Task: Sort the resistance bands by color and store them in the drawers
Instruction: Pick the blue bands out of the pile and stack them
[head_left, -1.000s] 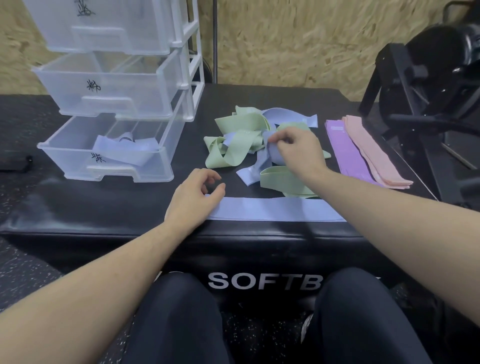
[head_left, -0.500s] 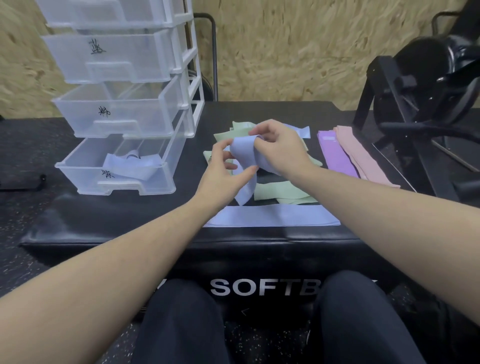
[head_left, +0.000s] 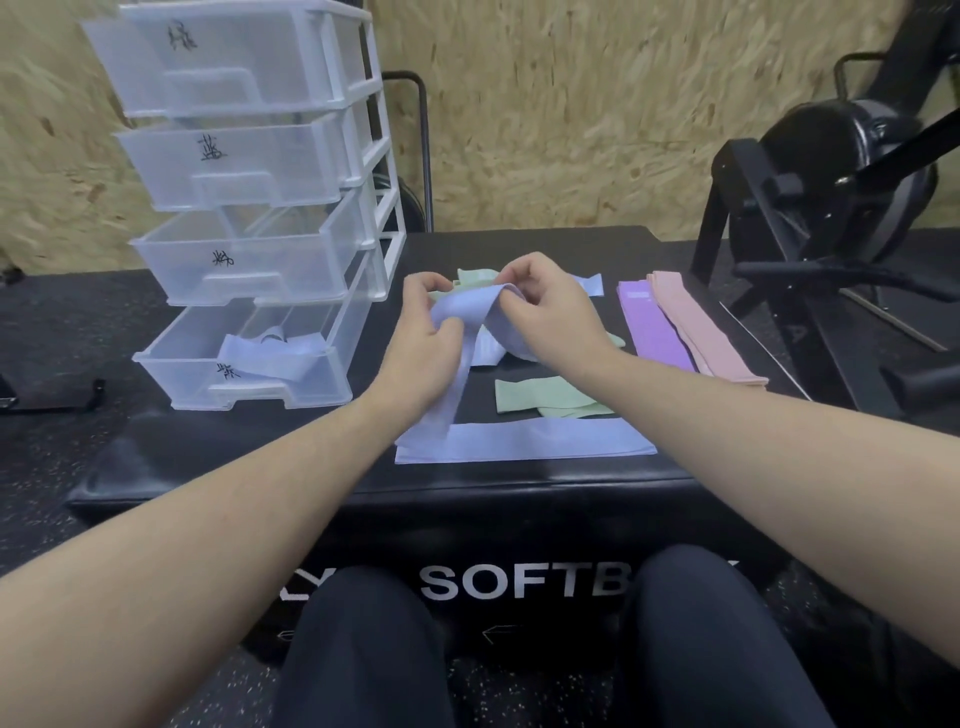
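Holding periwinkle bands (head_left: 270, 356), the bottom drawer (head_left: 171, 374) stood open; left hand (head_left: 423, 345) and right hand (head_left: 550, 312) pinched a limp periwinkle band (head_left: 457, 374).

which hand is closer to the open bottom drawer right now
Left. The left hand is just right of the bottom drawer, gripping the blue band. The right hand pinches it farther right.

Gym: soft plyo box (head_left: 519, 499), exercise machine (head_left: 841, 171)

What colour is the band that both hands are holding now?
Light blue-lavender, seen in the head view: the band is held by the left hand and right hand.
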